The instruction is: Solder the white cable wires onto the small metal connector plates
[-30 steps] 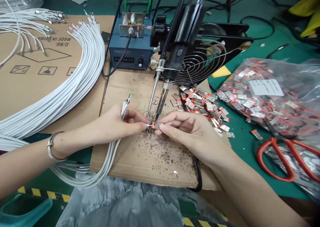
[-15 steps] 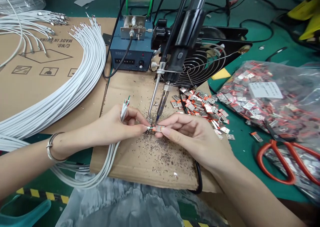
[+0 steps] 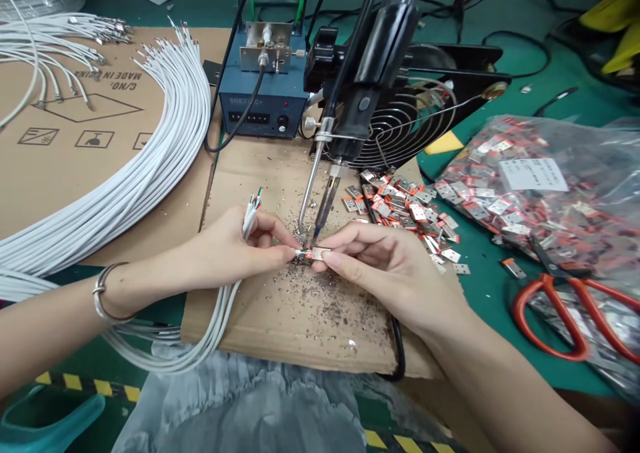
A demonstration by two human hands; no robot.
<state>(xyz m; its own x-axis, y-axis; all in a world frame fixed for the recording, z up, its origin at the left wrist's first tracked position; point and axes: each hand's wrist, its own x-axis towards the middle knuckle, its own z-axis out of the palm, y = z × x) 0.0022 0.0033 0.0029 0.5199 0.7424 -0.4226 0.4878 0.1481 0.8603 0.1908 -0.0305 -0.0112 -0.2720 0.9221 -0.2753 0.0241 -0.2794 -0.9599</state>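
My left hand [image 3: 250,245] pinches the stripped end of a white cable, whose thin coloured wires [image 3: 303,253] stick out past the fingertips. A few more white cables [image 3: 250,221] are tucked in the same hand and loop down below it. Between the thumb and fingers of my right hand [image 3: 375,256] is a USB connector [image 3: 321,254], its solder end facing the wires. The soldering iron [image 3: 320,223] points down at the spot where wires and connector meet. Beside it, a bent solder feed tube [image 3: 303,216] ends just above them.
A blue solder feeder [image 3: 263,110] with a solder spool stands behind, next to a black fan [image 3: 405,130]. Loose USB connectors [image 3: 400,210] are heaped at right, near a bag of connectors [image 3: 530,180] and red-handled scissors [image 3: 555,313]. White cables [image 3: 165,146] lie at left.
My hands and the held parts stay almost in place at the iron tip. The whole view has shifted slightly.
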